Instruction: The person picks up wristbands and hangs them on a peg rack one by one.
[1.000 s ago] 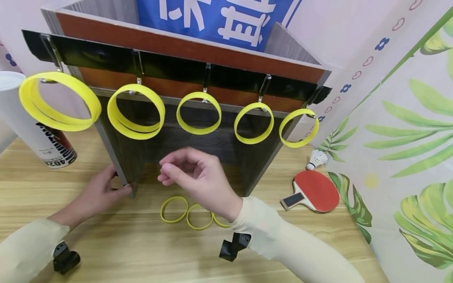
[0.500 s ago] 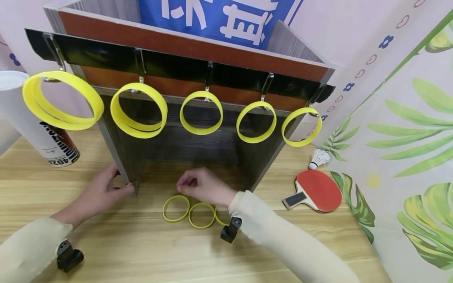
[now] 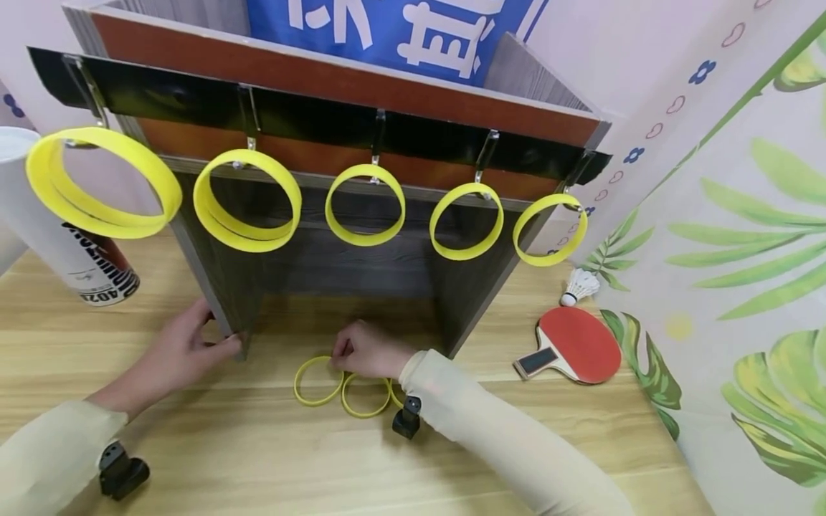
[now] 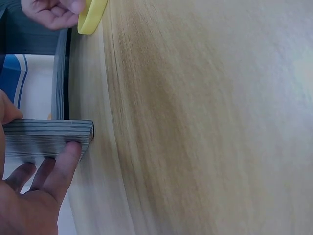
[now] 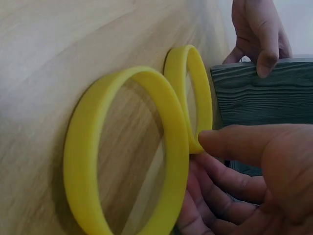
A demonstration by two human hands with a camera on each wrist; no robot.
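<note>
We pinch the leftmost yellow band (image 3: 317, 380) on the table (image 3: 258, 459) at its near rim with our right hand (image 3: 364, 351). Thin, bendy, light by the look; an edge pinch suits. Left hand (image 3: 181, 351) grips the cabinet panel (image 3: 219, 287).

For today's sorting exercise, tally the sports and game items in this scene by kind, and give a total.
Yellow rings hanging on hooks: 5
Yellow rings lying on the table: 3, the third partly hidden by the right hand
Table tennis paddle: 1
Shuttlecock: 1
Shuttlecock tube: 1
Total: 11
</note>
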